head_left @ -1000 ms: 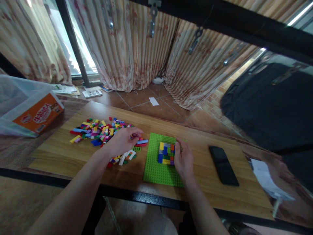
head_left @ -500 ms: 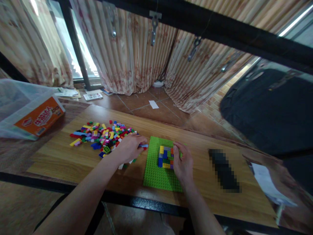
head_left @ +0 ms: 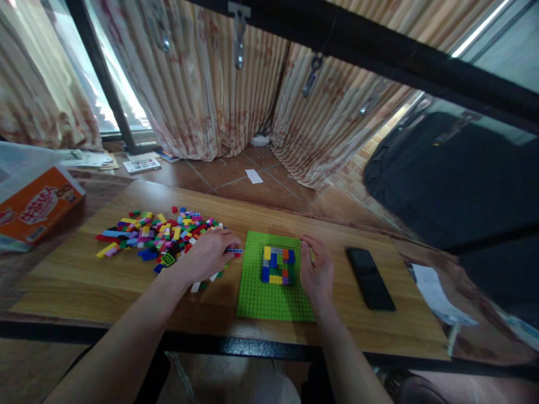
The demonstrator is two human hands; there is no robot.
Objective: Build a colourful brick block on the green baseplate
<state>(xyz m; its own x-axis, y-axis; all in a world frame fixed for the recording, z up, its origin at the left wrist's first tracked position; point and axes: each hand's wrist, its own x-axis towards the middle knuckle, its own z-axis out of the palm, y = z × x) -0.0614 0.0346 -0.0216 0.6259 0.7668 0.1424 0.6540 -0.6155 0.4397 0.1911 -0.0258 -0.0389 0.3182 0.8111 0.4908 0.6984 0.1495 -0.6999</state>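
Note:
My left hand (head_left: 210,255) is pinched on a long, thin blue brick (head_left: 234,250) that sticks out to the right. It is just right of a heap of mixed coloured bricks (head_left: 174,233). A green studded baseplate (head_left: 273,308) lies on the table between my hands. On it stands a rough square of joined blue, yellow, grey, orange and purple bricks (head_left: 275,279). At the baseplate's right edge my right hand (head_left: 319,275) is loosely curled, thumb and fingers apart. A yellow-green patch shows in that gap; whether it is the baseplate or a brick I cannot tell.
A black phone (head_left: 370,279) lies on the wooden table (head_left: 202,322) to the right. White paper (head_left: 438,297) is beyond the table's right end. At the far left stands a clear plastic box (head_left: 40,207) with an orange label. A dark bar (head_left: 278,19) crosses overhead.
The view has swung right, so the table things appear further left. My right hand has shifted right off the brick square, uncovering its right side. My left hand still holds the blue brick.

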